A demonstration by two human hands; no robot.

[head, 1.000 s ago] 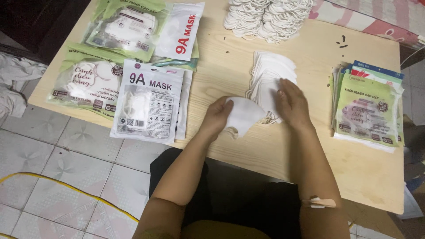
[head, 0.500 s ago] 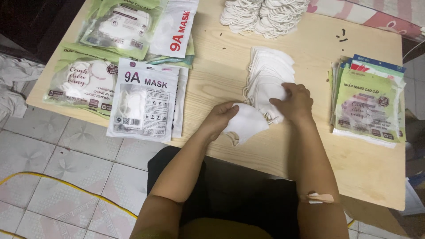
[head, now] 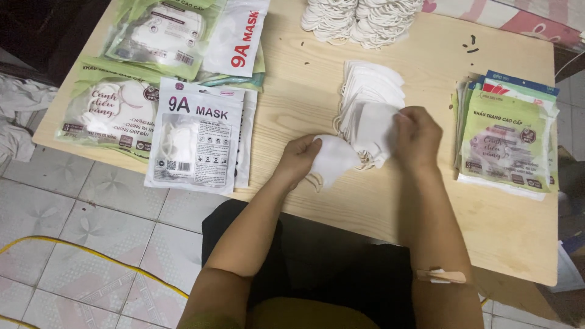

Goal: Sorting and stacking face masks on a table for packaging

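Observation:
My left hand (head: 300, 157) grips a folded white face mask (head: 332, 159) just above the near part of the wooden table (head: 304, 103). To its right, my right hand (head: 419, 136) pinches the top white mask (head: 375, 125) of a fanned stack of white masks (head: 372, 91) lying in the table's middle. The two masks nearly touch each other. A plaster sits on my right forearm.
Filled mask packets in clear and green wrappers (head: 198, 140) lie overlapped at the table's left. A pile of flat green and blue packets (head: 506, 137) sits at the right edge. Heaps of white elastic loops (head: 359, 18) lie at the far edge. Tiled floor is below left.
My right hand has lifted a mask off the stack and drawn it toward me. My left hand, still holding its mask, has stayed about where it was.

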